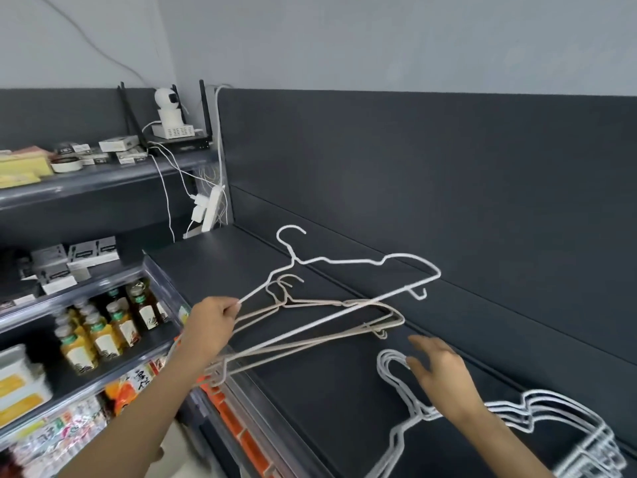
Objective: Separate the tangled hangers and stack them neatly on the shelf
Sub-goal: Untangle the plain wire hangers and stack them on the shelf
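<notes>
The left hand is closed in a tight grip, fingers curled round the wires of a bunch of hangers that it holds in the air above the front left part of the dark shelf. In that bunch there is one white hanger, raised highest with its hook pointing up. Beneath it and crossing it are beige hangers, at least two, though they overlap too much to count exactly. The right hand holds nothing. Its fingers are straight and spread, and it sits low over the right part of the shelf at the hooks of a pile of white hangers. Whether its fingertips touch those hooks cannot be told. The pile lies flat on the shelf with the hangers nested together. About four hooks can be made out.
</notes>
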Tool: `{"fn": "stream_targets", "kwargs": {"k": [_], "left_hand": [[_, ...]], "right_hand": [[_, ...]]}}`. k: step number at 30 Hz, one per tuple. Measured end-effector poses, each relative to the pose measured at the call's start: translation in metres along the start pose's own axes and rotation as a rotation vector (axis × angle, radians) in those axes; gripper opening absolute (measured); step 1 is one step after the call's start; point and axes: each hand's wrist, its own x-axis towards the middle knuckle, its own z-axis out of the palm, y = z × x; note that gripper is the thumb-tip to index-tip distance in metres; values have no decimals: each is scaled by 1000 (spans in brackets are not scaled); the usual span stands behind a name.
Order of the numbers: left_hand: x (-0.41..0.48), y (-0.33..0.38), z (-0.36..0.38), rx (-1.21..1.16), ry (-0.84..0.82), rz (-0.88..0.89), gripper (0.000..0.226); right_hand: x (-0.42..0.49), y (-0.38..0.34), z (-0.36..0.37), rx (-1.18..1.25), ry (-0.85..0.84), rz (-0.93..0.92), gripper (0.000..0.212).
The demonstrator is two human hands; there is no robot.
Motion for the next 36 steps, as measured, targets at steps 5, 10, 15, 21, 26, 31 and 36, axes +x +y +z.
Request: {"fn": "stream_targets", "kwargs": {"k": [5,10,15,21,26,31,36], "left_hand": [[-60,65,8,-65,-75,24,25],[-133,110,45,-24,-199,38,24],[-197,134,69,45,-276,49,43],[-226,129,88,163,-231,131,29],[-236,143,84,351,-260,180,24],[-245,180,90,436,-288,372,30],[-275,229,113,302,-387,575,30]], "right_hand": [[-40,14,-38,95,223,-16,59],[-82,72,-73,-159,187,10,34],[-127,123,-85,-192,123,43,20],[-142,143,-78,-162,30,51,25],[-156,142,-91,-154,17,83,44],[-196,149,-106,-213,69,151,42],[-252,152,-126,-319,84,266,42]]}}
